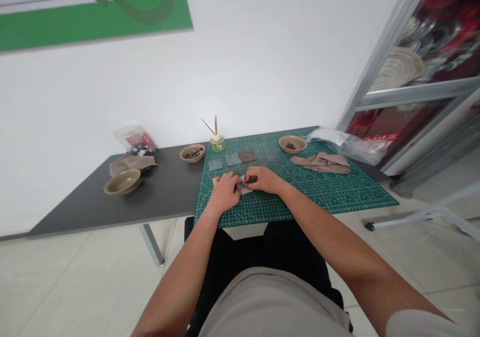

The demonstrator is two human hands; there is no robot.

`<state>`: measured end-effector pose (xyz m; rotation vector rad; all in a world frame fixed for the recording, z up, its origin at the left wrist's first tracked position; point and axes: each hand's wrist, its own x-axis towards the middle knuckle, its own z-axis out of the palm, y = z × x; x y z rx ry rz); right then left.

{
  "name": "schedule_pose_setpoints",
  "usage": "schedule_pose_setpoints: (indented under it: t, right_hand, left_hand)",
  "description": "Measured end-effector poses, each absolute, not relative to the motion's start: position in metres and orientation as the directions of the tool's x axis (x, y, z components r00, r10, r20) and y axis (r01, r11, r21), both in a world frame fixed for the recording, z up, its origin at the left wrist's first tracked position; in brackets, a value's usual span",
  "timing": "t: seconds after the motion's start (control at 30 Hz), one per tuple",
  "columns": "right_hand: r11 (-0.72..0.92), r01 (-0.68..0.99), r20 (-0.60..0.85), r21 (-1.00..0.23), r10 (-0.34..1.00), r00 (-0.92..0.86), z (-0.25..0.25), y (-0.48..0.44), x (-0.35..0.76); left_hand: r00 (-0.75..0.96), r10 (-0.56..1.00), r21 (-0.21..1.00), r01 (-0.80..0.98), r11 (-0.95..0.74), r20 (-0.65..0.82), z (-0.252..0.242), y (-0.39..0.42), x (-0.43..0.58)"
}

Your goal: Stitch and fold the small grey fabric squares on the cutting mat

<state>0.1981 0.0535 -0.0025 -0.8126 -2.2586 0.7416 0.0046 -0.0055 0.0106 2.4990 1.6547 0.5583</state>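
Near the front of the green cutting mat (300, 184), a small pale fabric piece (246, 190) lies between my hands, partly hidden by the fingers. My left hand (225, 191) is closed, its fingertips on the left side of this fabric. My right hand (265, 180) pinches at the upper right of it. A small dark bit shows between the fingertips, too small to name. Just beyond my hands, flat on the mat, are a light grey-blue fabric square (215, 165), a larger grey-blue one (233, 160) and a brown one (247, 156).
A bowl of dark pieces (192, 153) and a glass jar with sticks (217, 142) stand behind. Right: another bowl (293, 144), a brown cloth (321, 162), clear plastic bag (348, 144). Left: a bowl (123, 182), cloth (131, 163), clear container (135, 138).
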Motion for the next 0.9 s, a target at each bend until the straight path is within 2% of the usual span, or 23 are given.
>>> schedule_pose_setpoints:
  t: [0.13,0.27,0.37,0.47,0.63,0.77,0.9]
  right_hand:
    - [0.631,0.296,0.323,-0.717,0.677,-0.662,-0.003,0.053,0.198]
    - [0.637,0.382,0.352,-0.669,0.724,-0.593,-0.003,0.053,0.198]
    - [0.665,0.344,0.37,-0.663,0.691,-0.621,-0.002,0.053,0.197]
    - [0.643,0.329,0.33,-0.692,0.686,-0.648,-0.002,0.054,0.197]
    - [0.636,0.458,0.361,-0.621,0.751,-0.553,0.001,0.051,0.195]
    - [0.605,0.443,0.367,-0.661,0.776,-0.512,0.005,0.047,0.194]
    - [0.595,0.417,0.384,-0.687,0.785,-0.486,0.008,0.043,0.194]
  left_hand:
    - [0.348,0.901,0.265,0.871,-0.413,0.26,0.009,-0.005,0.005]
    - [0.367,0.893,0.272,0.86,-0.432,0.26,0.006,-0.002,0.003]
    - [0.388,0.882,0.302,0.835,-0.459,0.269,0.004,0.003,0.0]
    - [0.426,0.858,0.34,0.792,-0.507,0.286,0.003,0.006,-0.002]
    - [0.407,0.855,0.379,0.772,-0.51,0.321,0.003,0.006,-0.002]
    - [0.376,0.857,0.412,0.759,-0.503,0.353,0.006,0.003,0.0]
    - [0.376,0.852,0.39,0.77,-0.506,0.363,0.009,0.001,-0.002]
